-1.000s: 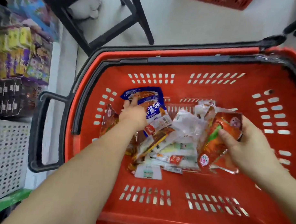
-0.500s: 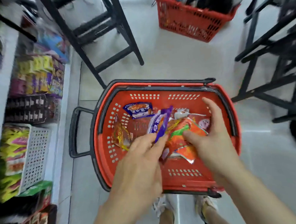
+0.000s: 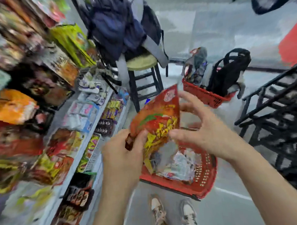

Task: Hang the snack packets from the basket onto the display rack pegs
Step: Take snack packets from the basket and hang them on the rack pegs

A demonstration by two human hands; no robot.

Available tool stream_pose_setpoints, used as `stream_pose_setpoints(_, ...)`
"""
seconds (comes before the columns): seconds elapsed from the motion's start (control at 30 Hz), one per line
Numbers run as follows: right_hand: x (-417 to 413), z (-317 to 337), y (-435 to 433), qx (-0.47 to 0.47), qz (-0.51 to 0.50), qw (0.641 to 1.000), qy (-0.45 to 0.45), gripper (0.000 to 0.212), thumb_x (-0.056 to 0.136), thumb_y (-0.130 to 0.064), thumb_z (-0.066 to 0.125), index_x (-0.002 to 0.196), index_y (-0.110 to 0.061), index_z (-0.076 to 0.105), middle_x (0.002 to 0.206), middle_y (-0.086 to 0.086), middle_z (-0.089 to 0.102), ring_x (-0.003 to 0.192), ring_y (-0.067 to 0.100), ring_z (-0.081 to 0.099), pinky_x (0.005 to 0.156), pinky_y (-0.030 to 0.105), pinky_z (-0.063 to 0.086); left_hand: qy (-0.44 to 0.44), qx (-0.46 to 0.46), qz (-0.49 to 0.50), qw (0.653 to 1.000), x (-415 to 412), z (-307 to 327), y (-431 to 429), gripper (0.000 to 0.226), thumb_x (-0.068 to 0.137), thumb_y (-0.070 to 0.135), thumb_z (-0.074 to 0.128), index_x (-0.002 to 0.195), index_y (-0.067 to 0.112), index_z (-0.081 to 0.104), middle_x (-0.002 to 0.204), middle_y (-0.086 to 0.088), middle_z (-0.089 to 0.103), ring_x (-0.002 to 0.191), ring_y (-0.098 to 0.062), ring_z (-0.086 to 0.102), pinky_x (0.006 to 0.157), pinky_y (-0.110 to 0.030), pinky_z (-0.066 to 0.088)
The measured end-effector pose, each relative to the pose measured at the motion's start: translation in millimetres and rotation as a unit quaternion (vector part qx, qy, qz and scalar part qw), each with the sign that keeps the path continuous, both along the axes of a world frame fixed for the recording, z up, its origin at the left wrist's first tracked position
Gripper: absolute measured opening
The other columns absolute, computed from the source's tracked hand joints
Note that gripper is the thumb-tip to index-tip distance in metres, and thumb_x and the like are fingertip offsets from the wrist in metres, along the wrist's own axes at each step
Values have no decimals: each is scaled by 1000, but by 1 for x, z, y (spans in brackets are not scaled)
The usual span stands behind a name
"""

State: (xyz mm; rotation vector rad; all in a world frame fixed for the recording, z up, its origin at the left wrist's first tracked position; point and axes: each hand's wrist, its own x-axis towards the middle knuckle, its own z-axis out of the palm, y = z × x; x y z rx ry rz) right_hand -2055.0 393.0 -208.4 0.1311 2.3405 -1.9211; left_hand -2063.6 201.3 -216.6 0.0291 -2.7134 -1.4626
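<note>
Though motion blur softens the whole view, the display rack (image 3: 34, 99) fills the nine o'clock side, stocked with goods. The red basket (image 3: 205, 177) stands on the floor at five o'clock from centre, holding loose packets (image 3: 179, 163). An orange-red snack packet (image 3: 158, 122) is held upright at centre. The left hand (image 3: 122, 157) grips its seven o'clock corner. The right hand (image 3: 207, 132), fingers spread wide, sets its thumb at the three o'clock edge; whether it grips cannot be told.
</note>
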Motion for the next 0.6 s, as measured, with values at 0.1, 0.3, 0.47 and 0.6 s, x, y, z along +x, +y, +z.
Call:
stream_pose_setpoints(0.1, 5, 55, -12, -23, 73, 996, 55, 69, 65, -30, 84, 124, -40, 50, 121, -21, 62, 108, -14, 56, 83, 6, 46, -12, 72, 25, 997, 27, 64, -11, 14, 79, 31, 76, 69, 22, 72, 64, 3, 71, 63, -23, 68, 58, -37, 54)
stream_pose_setpoints(0.3, 17, 123, -41, -61, 128, 977, 158, 33, 75, -7, 79, 104, -19, 68, 102, 1, 75, 93, 14, 71, 84, 33, 59, 8, 132, 85, 988, 86, 157, -42, 35, 61, 49, 72, 63, 14, 71, 67, -9, 72, 60, -32, 68, 58, -45, 56)
stream_pose_setpoints(0.47, 32, 160, -68, -134, 104, 960, 224, 25, 83, -2, 71, 91, -25, 64, 80, -13, 75, 76, 5, 70, 68, 26, 59, 72, 186, 163, 966, 133, 215, -84, 32, 85, 35, 59, 68, 7, 63, 54, 2, 67, 43, -11, 60, 40, -19, 46)
stream_pose_setpoints(0.6, 45, 187, -85, -214, 148, 940, 220, 21, 72, -9, 75, 90, -17, 71, 79, -7, 76, 70, 9, 70, 60, 22, 56, 140, 191, 208, 949, 168, 251, -130, 16, 79, 23, 65, 69, 11, 64, 56, 4, 69, 43, -8, 61, 42, -20, 49)
